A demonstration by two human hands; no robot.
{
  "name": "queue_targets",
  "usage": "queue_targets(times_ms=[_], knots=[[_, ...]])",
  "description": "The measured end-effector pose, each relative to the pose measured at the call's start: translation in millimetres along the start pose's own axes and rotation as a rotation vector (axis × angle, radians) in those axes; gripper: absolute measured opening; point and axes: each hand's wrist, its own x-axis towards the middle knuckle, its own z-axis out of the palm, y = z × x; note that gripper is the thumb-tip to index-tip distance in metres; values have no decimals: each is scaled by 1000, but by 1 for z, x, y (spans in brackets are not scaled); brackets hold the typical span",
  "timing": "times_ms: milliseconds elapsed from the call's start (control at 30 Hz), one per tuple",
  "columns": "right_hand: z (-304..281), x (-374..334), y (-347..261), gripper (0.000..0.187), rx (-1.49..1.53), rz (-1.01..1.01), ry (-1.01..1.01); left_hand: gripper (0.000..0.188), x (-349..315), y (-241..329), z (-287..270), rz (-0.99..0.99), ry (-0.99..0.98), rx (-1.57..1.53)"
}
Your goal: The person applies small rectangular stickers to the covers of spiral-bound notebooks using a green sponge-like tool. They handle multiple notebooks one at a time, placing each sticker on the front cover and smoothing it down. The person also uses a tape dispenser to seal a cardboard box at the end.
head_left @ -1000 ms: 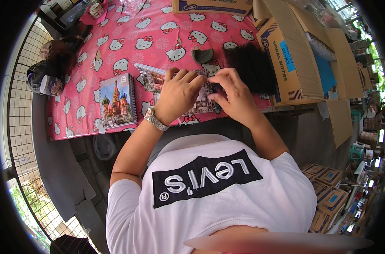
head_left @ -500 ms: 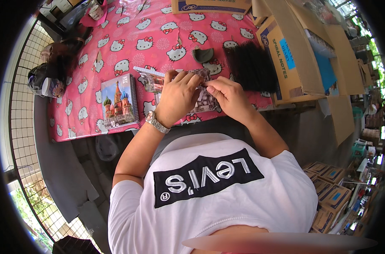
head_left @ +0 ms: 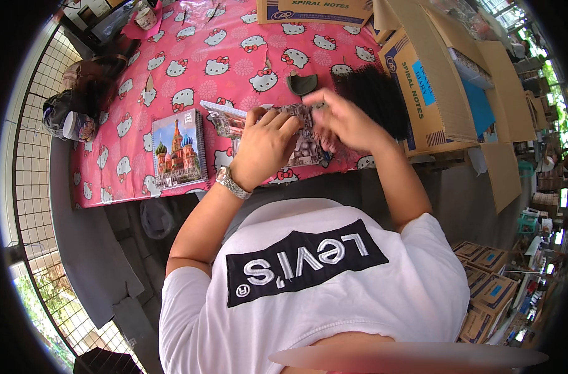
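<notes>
My left hand (head_left: 266, 144), with a metal watch on its wrist, has its fingers curled over an opened notebook (head_left: 309, 151). The notebook's picture cover (head_left: 223, 117) stands tilted up on the left, and greyish printed sheets lie to the right. Over the notebook's right part is my right hand (head_left: 349, 124), raised and smeared by motion; whether it holds anything does not show. A spiral notebook with a colourful domed building on its cover (head_left: 179, 149) lies flat on the left. Just beyond my right hand rests a dark curved piece (head_left: 302, 84).
A pink patterned cloth (head_left: 190, 68) covers the table. A pile of thin black wires or bristles (head_left: 371, 100) lies beside an open cardboard box (head_left: 421, 93) on the right. Another carton (head_left: 315, 12) stands at the far edge. Bags (head_left: 59, 112) and a jar (head_left: 79, 126) sit far left.
My right hand has lifted off the notebook's edge and moved slightly up and right, its fingers now spread and blurred. The left hand stays on the notebook.
</notes>
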Motion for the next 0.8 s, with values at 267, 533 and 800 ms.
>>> queue_targets(times_ms=[267, 533, 800], knots=[[-61, 162, 139, 51, -1041, -53, 395, 37, -7, 5, -8, -273, -46, 193], [-34, 56, 27, 49, 386, -446, -582, 39, -14, -5, 1, -277, -5, 86], [-42, 37, 24, 48, 121, -281, -445, 44, 0, 9, -3, -211, -62, 50]])
